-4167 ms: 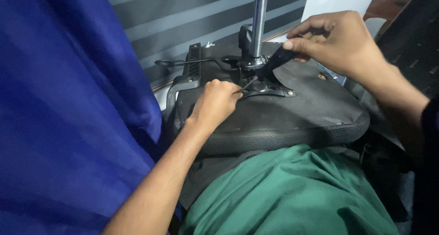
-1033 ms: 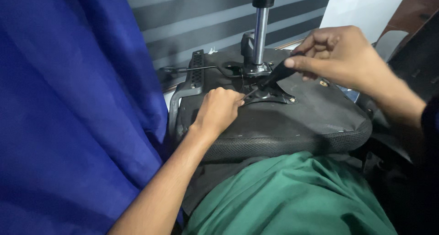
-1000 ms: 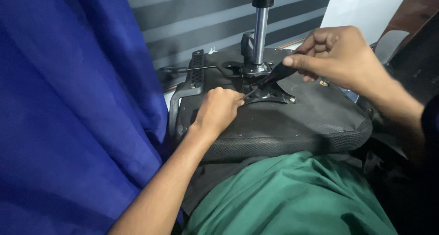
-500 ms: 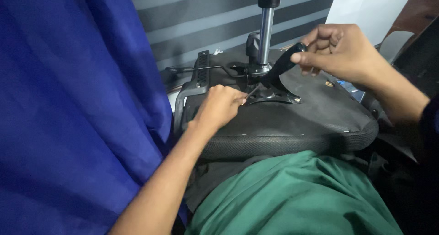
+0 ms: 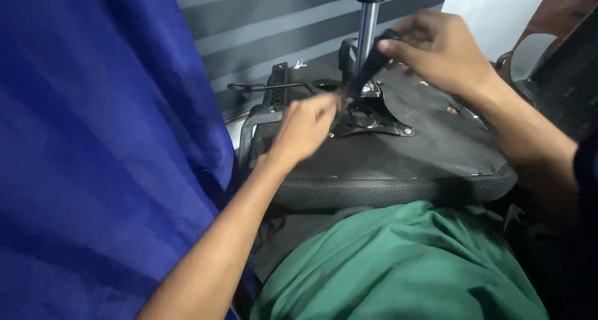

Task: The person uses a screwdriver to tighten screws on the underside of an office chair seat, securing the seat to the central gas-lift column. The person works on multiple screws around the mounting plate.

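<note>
Screwdriver [image 5: 369, 65], pinched in our right hand [image 5: 436, 49], now stands steeper over the mounting plate [image 5: 372, 117] mid-seat [image 5: 436, 164]; left hand [image 5: 305, 124], fingers curled, pinches near its tip.

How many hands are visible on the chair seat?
2. The left hand is at the metal plate; the right hand grips a black tool handle near the post.

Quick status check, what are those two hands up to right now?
Right hand gripping black tool handle, tip down at metal plate. Left hand pinched at the tip, on upturned chair seat. Chrome post close beside handle.
</note>
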